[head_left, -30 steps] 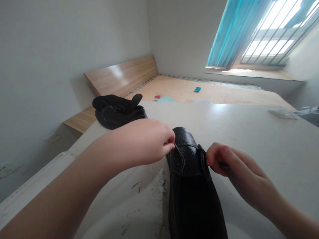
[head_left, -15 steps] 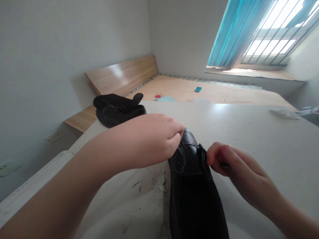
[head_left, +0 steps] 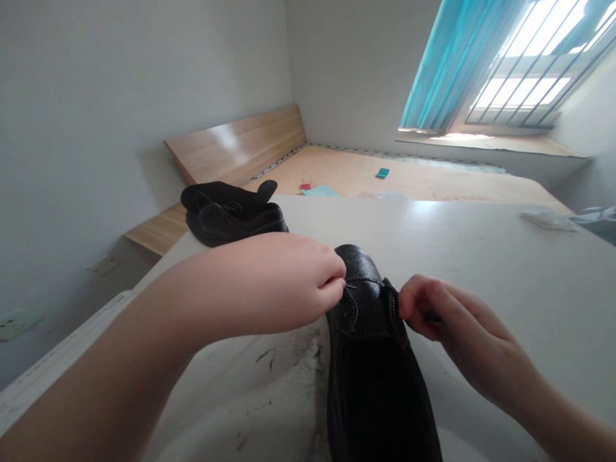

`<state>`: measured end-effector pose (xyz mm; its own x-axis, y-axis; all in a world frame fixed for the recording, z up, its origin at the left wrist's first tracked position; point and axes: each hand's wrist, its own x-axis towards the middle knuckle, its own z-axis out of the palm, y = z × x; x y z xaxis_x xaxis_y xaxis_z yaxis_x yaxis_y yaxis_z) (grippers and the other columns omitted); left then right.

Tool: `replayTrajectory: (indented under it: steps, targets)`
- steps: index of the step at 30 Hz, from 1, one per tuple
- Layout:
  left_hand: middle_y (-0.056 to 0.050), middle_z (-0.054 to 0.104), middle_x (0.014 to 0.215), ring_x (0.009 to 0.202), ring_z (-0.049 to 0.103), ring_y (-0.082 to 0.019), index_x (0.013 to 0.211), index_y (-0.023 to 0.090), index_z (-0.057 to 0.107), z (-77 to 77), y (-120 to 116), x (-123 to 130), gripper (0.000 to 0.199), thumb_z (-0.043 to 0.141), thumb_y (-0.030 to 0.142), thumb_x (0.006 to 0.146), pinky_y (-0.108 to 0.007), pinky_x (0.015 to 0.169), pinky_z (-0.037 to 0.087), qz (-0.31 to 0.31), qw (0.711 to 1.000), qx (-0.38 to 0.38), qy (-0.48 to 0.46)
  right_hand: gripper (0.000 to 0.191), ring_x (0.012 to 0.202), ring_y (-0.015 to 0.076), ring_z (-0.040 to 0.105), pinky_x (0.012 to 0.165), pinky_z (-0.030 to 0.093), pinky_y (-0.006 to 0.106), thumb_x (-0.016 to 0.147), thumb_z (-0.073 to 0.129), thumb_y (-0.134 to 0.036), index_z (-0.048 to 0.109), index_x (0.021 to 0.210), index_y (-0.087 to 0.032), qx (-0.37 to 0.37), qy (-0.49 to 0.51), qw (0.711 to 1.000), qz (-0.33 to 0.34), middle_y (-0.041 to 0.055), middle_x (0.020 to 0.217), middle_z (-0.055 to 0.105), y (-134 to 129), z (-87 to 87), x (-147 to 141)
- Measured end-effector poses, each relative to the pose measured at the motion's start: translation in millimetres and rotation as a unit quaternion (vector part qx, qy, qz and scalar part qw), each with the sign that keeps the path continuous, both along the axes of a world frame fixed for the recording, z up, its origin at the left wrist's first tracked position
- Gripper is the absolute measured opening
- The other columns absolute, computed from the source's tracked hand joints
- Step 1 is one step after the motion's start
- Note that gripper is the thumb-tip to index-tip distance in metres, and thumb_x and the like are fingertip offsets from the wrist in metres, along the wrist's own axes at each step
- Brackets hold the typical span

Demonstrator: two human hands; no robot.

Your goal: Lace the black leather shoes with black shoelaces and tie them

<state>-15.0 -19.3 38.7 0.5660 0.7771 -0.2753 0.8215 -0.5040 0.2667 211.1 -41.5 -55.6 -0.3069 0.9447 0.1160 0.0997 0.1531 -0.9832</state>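
A black leather shoe (head_left: 363, 321) stands on the white tabletop, toe pointing away and its dark opening toward me. My left hand (head_left: 308, 282) is closed in a pinch over the shoe's left side, near the toe cap. A short dark strand, which looks like a shoelace (head_left: 351, 287), shows at its fingertips; the rest is hidden behind the hand. On the other side, my right hand (head_left: 447, 314) pinches the raised right eyelet flap (head_left: 393, 307) of this shoe, holding it outward.
Another black shoe (head_left: 235, 218) with a dark insole-like piece on top sits at the far left of the white table (head_left: 471, 250). Beyond lies a wooden bed board (head_left: 433, 179) with a small teal item (head_left: 383, 173). A clear plastic packet (head_left: 548, 220) is at the right.
My left hand has drawn back a little to the left and down, uncovering more of the toe cap. My right hand keeps its hold on the flap.
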Motion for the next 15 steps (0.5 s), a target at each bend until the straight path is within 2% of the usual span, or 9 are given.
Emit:
replayTrajectory:
  steps: [4, 9, 15]
  targets:
    - [-0.001, 0.068, 0.070, 0.060, 0.057, -0.016, 0.076, 0.023, 0.068, -2.8, 1.2, -0.6, 0.037, 0.042, 0.039, 0.095, -0.029, 0.052, 0.032, 0.002, 1.000, 0.007, 0.002, 0.055, 0.050, 0.0113, 0.034, 0.047, 0.029, 0.025, 0.094, 0.050, -0.066, 0.063, 0.067, -0.020, -0.003, -0.002, 1.000, 0.001, -0.0036, 0.054, 0.039, -0.5, -2.2, 1.8]
    - [-0.001, 0.069, 0.068, 0.058, 0.056, -0.016, 0.072, 0.024, 0.068, -4.2, 1.0, -2.7, 0.036, 0.043, 0.038, 0.093, -0.029, 0.051, 0.030, 0.008, 1.000, 0.013, 0.019, 0.052, 0.051, 0.0112, 0.036, 0.047, 0.030, 0.025, 0.096, 0.050, -0.062, 0.065, 0.069, -0.020, -0.005, 0.005, 1.000, -0.002, -0.0031, 0.055, 0.041, -1.1, -3.3, 3.2]
    - [-0.002, 0.069, 0.067, 0.055, 0.056, -0.016, 0.066, 0.023, 0.066, -5.7, 0.5, -6.0, 0.032, 0.045, 0.033, 0.089, -0.028, 0.050, 0.030, 0.020, 0.997, -0.023, 0.066, 0.055, 0.050, 0.0116, 0.036, 0.046, 0.029, 0.026, 0.093, 0.051, -0.066, 0.064, 0.068, -0.019, -0.004, 0.001, 1.000, -0.001, -0.0031, 0.054, 0.040, -0.2, -0.6, 0.1]
